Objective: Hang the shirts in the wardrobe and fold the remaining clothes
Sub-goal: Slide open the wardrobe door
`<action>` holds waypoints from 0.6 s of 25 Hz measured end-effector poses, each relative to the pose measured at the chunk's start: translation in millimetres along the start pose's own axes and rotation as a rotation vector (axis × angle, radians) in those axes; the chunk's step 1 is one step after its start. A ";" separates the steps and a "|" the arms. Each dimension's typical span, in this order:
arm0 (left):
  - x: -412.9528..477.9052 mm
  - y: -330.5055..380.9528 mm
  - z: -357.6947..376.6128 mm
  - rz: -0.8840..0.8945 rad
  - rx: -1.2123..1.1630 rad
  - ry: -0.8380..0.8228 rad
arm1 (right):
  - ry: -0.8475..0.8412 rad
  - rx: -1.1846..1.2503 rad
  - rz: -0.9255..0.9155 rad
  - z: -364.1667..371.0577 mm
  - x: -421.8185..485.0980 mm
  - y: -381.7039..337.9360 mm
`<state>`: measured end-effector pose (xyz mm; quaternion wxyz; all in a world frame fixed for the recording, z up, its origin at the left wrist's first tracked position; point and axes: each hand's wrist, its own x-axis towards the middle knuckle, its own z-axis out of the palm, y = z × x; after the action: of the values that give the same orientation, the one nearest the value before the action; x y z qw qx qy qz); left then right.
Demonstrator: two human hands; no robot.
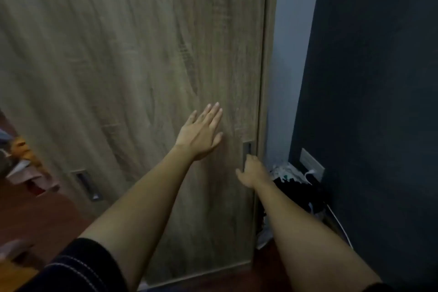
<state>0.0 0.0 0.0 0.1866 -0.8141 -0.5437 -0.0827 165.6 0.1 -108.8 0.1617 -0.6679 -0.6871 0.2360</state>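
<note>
A wooden sliding wardrobe door (132, 59) fills most of the view. My left hand (201, 133) lies flat against its panel, fingers together and extended, holding nothing. My right hand (252, 169) is lower right, its fingers curled into the recessed handle (247, 149) at the door's right edge. A second recessed handle (86, 184) shows on the overlapping door at lower left. At the far left edge a gap reveals blurred clothes (22, 163) inside the wardrobe. No shirt is in either hand.
A dark blue wall (369, 92) stands close on the right with a white socket plate (311, 163) and a plugged cable (336, 220). Dark and white items (291, 180) lie heaped in the corner. The floor (40, 216) is reddish wood.
</note>
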 end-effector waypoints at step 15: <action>116.2 9.4 120.0 0.211 0.424 0.618 | 0.024 0.116 0.093 35.8 98.0 34.8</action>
<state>46.3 143.3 -72.8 0.5131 -0.7457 -0.3801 -0.1902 170.2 93.6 -166.6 0.1971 -0.6915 -0.6384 0.2747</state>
